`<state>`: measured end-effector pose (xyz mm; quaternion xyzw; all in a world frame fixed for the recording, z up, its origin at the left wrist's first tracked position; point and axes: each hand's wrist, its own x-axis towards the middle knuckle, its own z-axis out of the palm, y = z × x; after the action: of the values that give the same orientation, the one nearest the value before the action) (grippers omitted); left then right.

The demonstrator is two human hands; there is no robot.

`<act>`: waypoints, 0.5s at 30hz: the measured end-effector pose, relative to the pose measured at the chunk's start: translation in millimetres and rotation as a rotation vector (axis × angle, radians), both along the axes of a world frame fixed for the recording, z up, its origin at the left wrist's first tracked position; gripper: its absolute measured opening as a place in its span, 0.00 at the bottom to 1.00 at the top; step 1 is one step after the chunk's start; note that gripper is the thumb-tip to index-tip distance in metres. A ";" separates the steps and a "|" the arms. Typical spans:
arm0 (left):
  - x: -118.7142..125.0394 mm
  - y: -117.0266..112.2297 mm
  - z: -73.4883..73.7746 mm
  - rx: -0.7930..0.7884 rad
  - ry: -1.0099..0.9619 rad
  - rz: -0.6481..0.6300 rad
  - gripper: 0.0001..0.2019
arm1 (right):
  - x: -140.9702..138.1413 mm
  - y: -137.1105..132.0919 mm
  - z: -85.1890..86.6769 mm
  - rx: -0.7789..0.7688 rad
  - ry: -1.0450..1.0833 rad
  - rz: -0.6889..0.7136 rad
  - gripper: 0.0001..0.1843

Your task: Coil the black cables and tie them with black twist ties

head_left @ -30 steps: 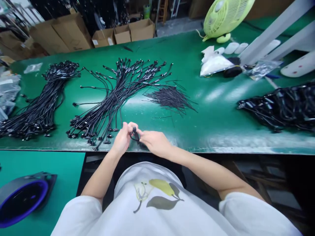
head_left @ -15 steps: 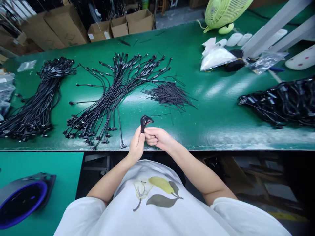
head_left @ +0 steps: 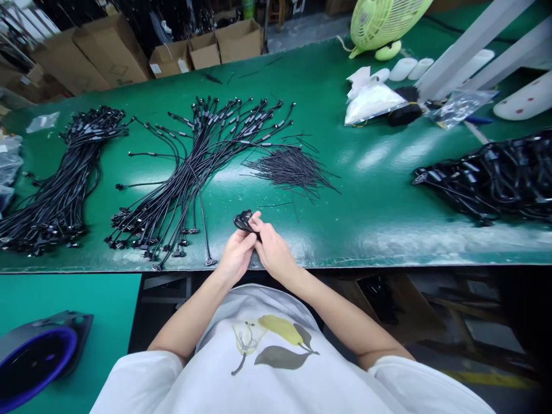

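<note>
In the head view, the left hand (head_left: 235, 259) and right hand (head_left: 272, 250) meet at the green table's (head_left: 371, 190) near edge, fingers closed around a coiled black cable (head_left: 244, 221), just beside the fanned cable bundle (head_left: 194, 172).

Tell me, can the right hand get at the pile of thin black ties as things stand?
Probably yes. The pile of thin black ties lies just beyond the right hand, with only bare green table and a stray tie between. But both it and the left hand hold the coiled cable.
</note>
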<state>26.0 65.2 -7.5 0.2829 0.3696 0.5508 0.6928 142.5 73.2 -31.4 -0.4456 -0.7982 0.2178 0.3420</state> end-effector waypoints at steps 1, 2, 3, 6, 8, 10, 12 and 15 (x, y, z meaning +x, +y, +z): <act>0.5 0.2 -0.5 0.023 0.045 -0.008 0.18 | 2.7 0.6 -0.2 0.017 -0.012 0.005 0.22; 0.3 1.4 -1.3 0.058 0.107 -0.007 0.19 | 5.3 1.2 -0.2 0.036 -0.034 0.011 0.21; -1.0 3.4 -2.2 0.105 0.187 -0.014 0.18 | 7.9 1.8 -0.5 0.054 -0.063 0.016 0.20; -13.5 9.0 -1.8 0.291 0.572 -0.105 0.17 | 19.1 4.5 -4.6 0.067 -0.182 -0.021 0.20; -29.2 6.5 1.7 0.388 0.947 -0.125 0.21 | 36.9 10.2 -8.9 0.041 -0.277 -0.087 0.21; -51.6 0.3 2.7 0.384 1.345 0.044 0.27 | 71.2 22.9 -11.6 0.002 -0.380 -0.204 0.20; -79.8 -2.7 -6.6 0.304 1.636 0.127 0.35 | 125.6 41.3 -8.5 -0.028 -0.488 -0.386 0.19; -119.6 -1.0 -39.2 0.260 1.768 0.007 0.33 | 229.3 66.5 15.0 -0.044 -0.603 -0.771 0.17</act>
<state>-93.5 64.2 -46.7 0.6794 0.7042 0.1710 0.1154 371.7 139.6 -16.5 -0.7588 -0.6339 -0.0467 0.1421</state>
